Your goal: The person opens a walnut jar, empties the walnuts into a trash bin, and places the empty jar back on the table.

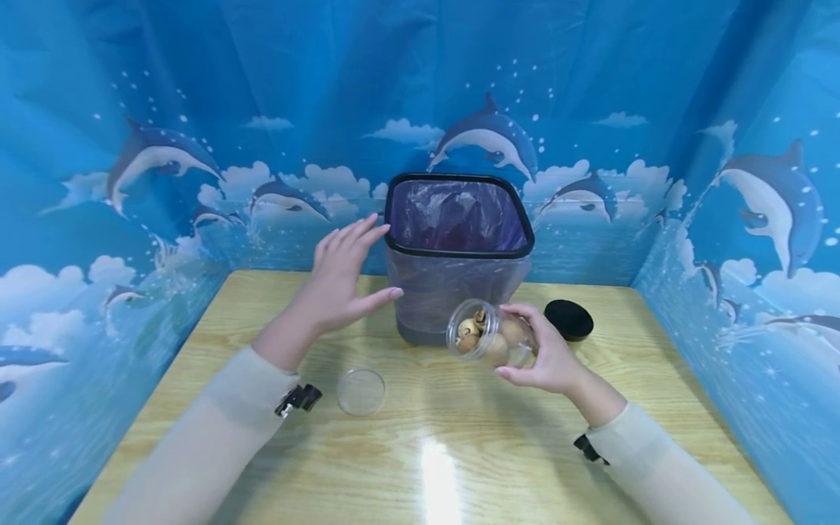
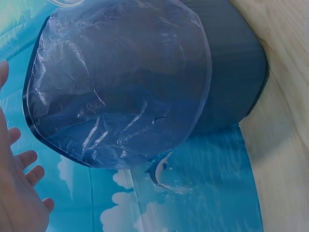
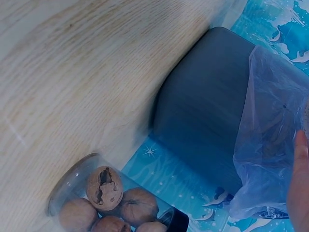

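Note:
My right hand (image 1: 547, 350) grips a clear plastic jar (image 1: 499, 339), tilted with its open mouth toward the left. Walnuts (image 1: 495, 350) fill it, and some near the mouth show dark broken shell. This jar is in front of a dark bin (image 1: 420, 337) lined with a translucent purple bag (image 1: 453, 211). My left hand (image 1: 348, 270) is raised at the bin's left side, fingers extended, holding nothing. In the left wrist view part of the left hand (image 2: 21, 193) shows beside the bag-covered bin. The right wrist view shows only part of the right hand (image 3: 299, 188).
A clear round lid (image 1: 361, 391) lies on the wooden table (image 1: 367, 467), left of centre. Right of the bin stands a second jar of walnuts (image 3: 137, 205) with a black lid (image 1: 568, 319). Blue dolphin-print curtains (image 1: 315, 87) enclose the table at the back and sides.

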Demonstrator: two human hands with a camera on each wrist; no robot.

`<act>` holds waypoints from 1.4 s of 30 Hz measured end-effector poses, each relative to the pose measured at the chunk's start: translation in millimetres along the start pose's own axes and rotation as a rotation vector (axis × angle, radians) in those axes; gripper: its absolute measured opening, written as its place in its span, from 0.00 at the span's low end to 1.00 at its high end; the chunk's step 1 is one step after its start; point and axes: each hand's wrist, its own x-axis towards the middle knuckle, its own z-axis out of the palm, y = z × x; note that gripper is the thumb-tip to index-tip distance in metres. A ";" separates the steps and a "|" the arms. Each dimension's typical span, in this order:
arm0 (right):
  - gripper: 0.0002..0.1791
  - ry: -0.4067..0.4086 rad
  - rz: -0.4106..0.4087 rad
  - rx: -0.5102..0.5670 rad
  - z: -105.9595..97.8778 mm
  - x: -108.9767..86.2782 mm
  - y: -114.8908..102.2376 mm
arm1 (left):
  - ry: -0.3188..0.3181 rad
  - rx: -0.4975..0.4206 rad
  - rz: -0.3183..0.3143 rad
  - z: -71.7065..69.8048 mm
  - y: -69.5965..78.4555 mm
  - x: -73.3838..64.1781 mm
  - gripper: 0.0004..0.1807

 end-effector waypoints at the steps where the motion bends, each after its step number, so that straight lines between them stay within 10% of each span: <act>1: 0.50 -0.002 0.000 0.003 -0.1 0.0 -0.1 | -0.002 0.002 0.005 0.3 0.4 2.0 0.50; 20: 0.51 0.003 0.007 -0.013 -1.0 -0.3 2.1 | -0.096 0.067 -0.051 13.7 4.7 32.3 0.48; 42: 0.52 0.100 -0.018 -0.058 -13.5 8.4 -7.7 | -0.139 0.093 -0.065 13.7 7.6 36.6 0.48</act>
